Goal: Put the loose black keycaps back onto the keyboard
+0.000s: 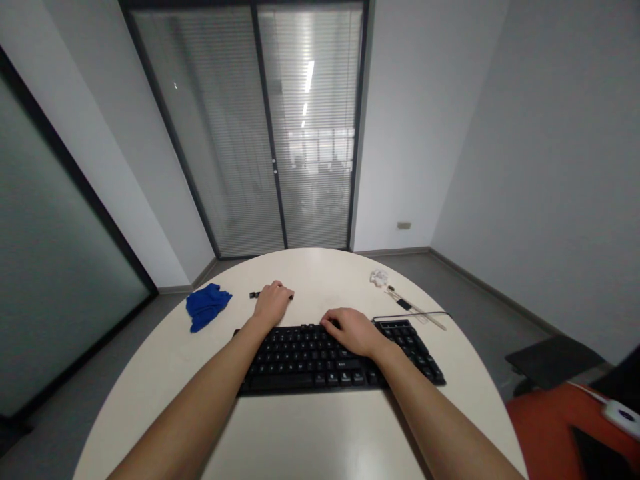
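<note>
A black keyboard (305, 363) lies on the pale round table (300, 433). My left hand (273, 301) is beyond the keyboard's far left edge, its fingers curled at a row of small black pieces (255, 295); a dark bit shows at its fingertips. Over the upper right part of the keyboard, my right hand (347, 328) has thumb and fingers curled together near the top key row. Whatever that hand may hold is too small to make out.
A crumpled blue cloth (206, 305) lies at the left. On the right are a clear crumpled item (379, 277), a thin brush (420, 309) and the keyboard's cable (410, 313). A red chair (555, 427) stands beyond the table's right edge.
</note>
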`<state>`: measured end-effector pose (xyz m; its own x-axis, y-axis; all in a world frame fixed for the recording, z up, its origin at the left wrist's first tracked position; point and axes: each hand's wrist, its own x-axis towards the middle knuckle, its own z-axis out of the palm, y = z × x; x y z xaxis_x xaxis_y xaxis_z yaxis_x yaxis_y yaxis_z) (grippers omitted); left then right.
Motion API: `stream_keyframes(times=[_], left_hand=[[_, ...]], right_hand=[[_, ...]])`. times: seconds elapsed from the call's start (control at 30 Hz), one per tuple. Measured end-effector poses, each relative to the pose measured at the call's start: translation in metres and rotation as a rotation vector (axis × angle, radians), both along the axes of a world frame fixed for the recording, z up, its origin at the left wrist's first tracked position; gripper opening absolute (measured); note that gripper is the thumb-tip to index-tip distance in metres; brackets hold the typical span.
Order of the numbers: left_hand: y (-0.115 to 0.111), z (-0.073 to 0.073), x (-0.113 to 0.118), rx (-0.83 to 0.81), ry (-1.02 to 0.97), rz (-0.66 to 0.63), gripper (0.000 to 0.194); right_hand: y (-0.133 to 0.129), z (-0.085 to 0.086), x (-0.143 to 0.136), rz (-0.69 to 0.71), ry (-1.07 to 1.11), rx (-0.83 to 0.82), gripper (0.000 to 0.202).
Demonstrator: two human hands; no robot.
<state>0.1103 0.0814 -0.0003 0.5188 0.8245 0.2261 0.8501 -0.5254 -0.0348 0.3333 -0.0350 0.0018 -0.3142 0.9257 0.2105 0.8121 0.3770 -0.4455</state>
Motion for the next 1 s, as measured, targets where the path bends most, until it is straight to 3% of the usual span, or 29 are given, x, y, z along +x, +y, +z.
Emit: stream_keyframes(times=[0.17,0.27,0.33,0.47,0.7,0.87,1.0], left_hand=[[-0.024,0.006,-0.003,0.007,-0.079,0.051,0.03],[-0.047,0.007,-0.012,-0.027,-0.267,0.133,0.031],[-0.063,0.004,-0.018,-0.066,-0.363,0.17,0.03],[-0.082,-0.008,-0.027,-0.158,-0.544,0.118,0.028],[-0.083,-0.017,-0.03,-0.264,-0.812,0.01,0.027],[-0.087,-0.014,-0.029,-0.284,-0.788,-0.035,0.022],[-0.087,-0.012,-0.029,-0.256,-0.712,-0.082,0.023]], right_hand=[[0.0,0.0,0.0,-0.003,-0.013,-0.001,0.031],[0.001,0.0,0.0,-0.001,-0.014,-0.002,0.031],[0.001,0.0,0.0,0.002,-0.018,0.003,0.031],[0.001,0.001,0.0,0.005,-0.036,0.014,0.031],[0.0,0.002,-0.001,0.026,-0.083,0.029,0.031],[-0.005,0.006,-0.01,0.052,-0.105,0.114,0.028],[-0.011,0.01,-0.023,0.148,-0.058,0.17,0.028]])
